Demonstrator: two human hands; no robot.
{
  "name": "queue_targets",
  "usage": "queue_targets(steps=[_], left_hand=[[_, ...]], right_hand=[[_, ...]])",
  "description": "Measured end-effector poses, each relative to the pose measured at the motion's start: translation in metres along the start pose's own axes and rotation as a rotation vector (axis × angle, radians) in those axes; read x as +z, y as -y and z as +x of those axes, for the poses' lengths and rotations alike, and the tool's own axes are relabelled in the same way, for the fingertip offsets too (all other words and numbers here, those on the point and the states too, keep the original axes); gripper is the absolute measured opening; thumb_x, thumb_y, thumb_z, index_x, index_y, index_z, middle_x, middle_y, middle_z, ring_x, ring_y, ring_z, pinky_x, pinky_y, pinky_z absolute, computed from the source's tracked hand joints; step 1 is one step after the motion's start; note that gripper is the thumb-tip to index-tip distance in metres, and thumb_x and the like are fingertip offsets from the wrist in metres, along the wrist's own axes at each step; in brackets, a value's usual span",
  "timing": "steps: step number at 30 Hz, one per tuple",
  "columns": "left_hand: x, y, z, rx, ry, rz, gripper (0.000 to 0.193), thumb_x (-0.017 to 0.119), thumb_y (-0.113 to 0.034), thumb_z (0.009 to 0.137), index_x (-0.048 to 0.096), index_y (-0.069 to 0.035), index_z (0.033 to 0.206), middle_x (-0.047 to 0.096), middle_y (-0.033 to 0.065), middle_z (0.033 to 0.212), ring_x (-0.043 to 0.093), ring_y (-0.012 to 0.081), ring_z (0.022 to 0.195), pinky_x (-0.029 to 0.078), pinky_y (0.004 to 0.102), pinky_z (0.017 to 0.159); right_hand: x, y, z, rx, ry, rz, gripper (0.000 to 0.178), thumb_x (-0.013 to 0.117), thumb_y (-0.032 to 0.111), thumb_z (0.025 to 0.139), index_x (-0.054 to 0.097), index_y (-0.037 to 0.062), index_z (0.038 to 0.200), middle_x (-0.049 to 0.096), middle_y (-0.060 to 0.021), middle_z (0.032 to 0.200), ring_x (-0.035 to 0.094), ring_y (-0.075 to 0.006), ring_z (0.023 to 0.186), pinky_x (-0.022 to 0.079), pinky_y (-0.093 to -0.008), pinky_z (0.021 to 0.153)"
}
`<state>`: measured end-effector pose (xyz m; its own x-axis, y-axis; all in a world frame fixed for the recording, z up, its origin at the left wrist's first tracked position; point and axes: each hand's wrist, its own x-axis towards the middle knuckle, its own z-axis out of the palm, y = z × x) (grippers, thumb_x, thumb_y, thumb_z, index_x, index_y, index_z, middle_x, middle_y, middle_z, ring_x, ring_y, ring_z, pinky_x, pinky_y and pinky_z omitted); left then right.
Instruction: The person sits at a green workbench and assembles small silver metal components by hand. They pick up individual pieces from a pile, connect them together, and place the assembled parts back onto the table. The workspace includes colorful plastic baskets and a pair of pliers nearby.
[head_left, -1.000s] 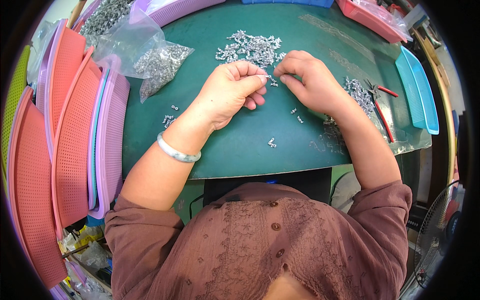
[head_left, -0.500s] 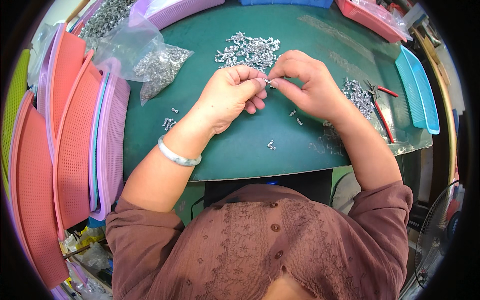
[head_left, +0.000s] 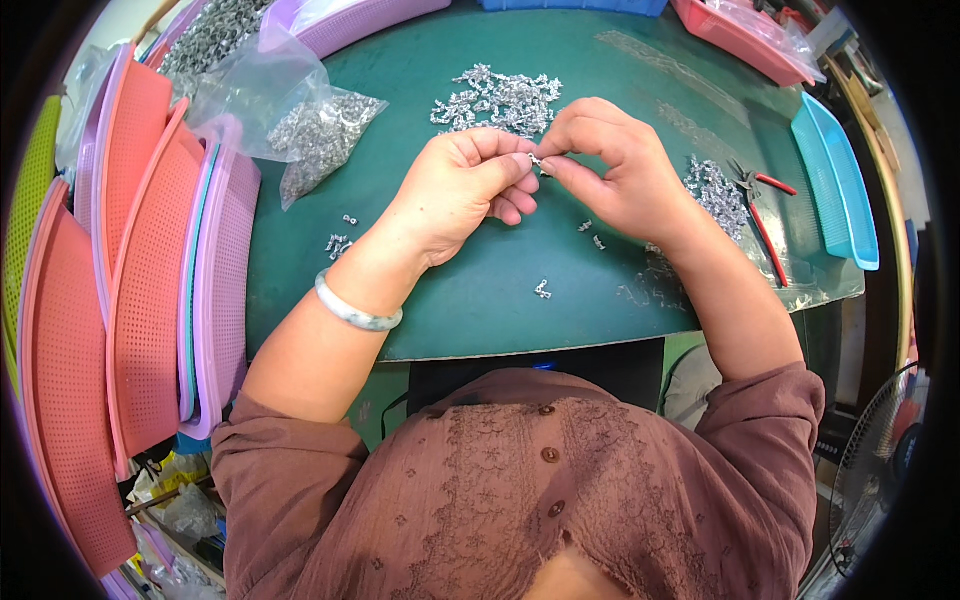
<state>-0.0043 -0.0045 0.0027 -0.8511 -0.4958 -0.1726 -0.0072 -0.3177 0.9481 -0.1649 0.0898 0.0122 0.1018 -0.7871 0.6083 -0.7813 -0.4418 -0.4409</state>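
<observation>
A small silver piece (head_left: 543,289) lies on the smooth green counter (head_left: 455,320). Beyond it, a tiny, shiny, knobbly metal part (head_left: 535,161) sits between the hands, pinched in the fingertips of both left (head_left: 465,192) and right (head_left: 612,165). Just past them spreads a heap of similar bits (head_left: 497,98).

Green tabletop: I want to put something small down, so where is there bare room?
Bare patches: between the clear bag and the big metal heap; lower in view, between the pale bracelet and the foremost metal bits. Crowded: around the left hand and right hand, and at right, where a second heap lies beside red-handled pliers.
</observation>
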Motion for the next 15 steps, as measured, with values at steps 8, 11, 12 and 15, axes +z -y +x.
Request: queue_targets(steps=[8, 11, 12, 15], left_hand=[[-0.0015, 0.0002, 0.0006, -0.001, 0.031, -0.052, 0.015, 0.052, -0.009, 0.087, 0.057, 0.001, 0.098, 0.061, 0.0054, 0.078, 0.059, 0.0108, 0.065, 0.048, 0.0194, 0.056], [-0.0031, 0.0008, 0.0011, -0.005, 0.053, -0.078, 0.016, 0.052, -0.008, 0.087, 0.057, 0.001, 0.099, 0.061, 0.0056, 0.079, 0.059, 0.0114, 0.066, 0.048, 0.0201, 0.057], [-0.0034, 0.001, 0.0012, -0.006, 0.06, -0.088, 0.017, 0.051, -0.008, 0.087, 0.057, 0.001, 0.1, 0.061, 0.0057, 0.08, 0.059, 0.0116, 0.067, 0.048, 0.0203, 0.058], [-0.0027, 0.0011, 0.0011, -0.007, 0.067, -0.09, 0.017, 0.051, -0.007, 0.088, 0.057, 0.001, 0.101, 0.061, 0.0061, 0.08, 0.059, 0.0121, 0.067, 0.048, 0.0204, 0.058]], right_hand=[[-0.0001, 0.0016, 0.0003, -0.023, -0.029, -0.009, 0.01, 0.064, 0.005, 0.068, 0.058, 0.0042, 0.076, 0.057, -0.0077, 0.076, 0.054, -0.0263, 0.075, 0.044, -0.034, 0.065], [-0.0009, 0.0026, 0.0005, -0.024, -0.038, -0.01, 0.01, 0.065, 0.006, 0.068, 0.058, 0.0048, 0.075, 0.057, -0.0074, 0.076, 0.054, -0.0259, 0.075, 0.044, -0.0339, 0.065], [-0.0012, 0.003, 0.0007, -0.023, -0.04, -0.01, 0.01, 0.065, 0.006, 0.068, 0.058, 0.005, 0.075, 0.057, -0.0073, 0.076, 0.054, -0.0258, 0.075, 0.044, -0.0338, 0.065], [-0.0014, 0.0038, 0.0009, -0.025, -0.046, -0.015, 0.011, 0.065, 0.006, 0.067, 0.058, 0.0055, 0.075, 0.057, -0.007, 0.076, 0.054, -0.0256, 0.075, 0.044, -0.0336, 0.065]])
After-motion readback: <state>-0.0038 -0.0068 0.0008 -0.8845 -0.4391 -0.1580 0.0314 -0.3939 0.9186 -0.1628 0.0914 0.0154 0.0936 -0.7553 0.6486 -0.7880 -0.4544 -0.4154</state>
